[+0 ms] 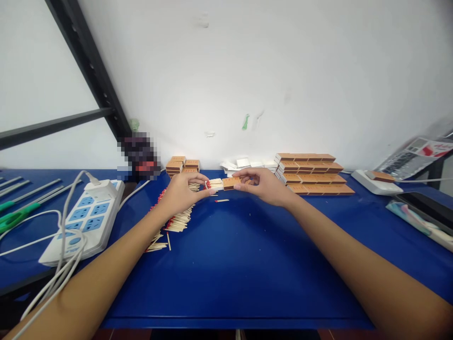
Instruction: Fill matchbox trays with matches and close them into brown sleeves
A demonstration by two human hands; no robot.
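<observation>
My left hand (186, 192) pinches a white matchbox tray (215, 184) filled with red-tipped matches. From the other side, my right hand (257, 185) grips an orange-brown matchbox sleeve (230, 183) between thumb and fingers. Tray and sleeve meet end to end above the blue table; how far one sits inside the other I cannot tell. Just below them lies a single loose match (222, 200). A heap of loose matches (179, 220) spreads beside and partly behind my left hand and forearm.
Closed matchboxes (313, 179) are stacked in rows at the back right, with a smaller stack (184, 163) at the back left. White trays (244, 163) lie between them. A power strip (87, 215) with cables stands left; a white device (377, 182) and a dark phone-like object (428, 208) lie right.
</observation>
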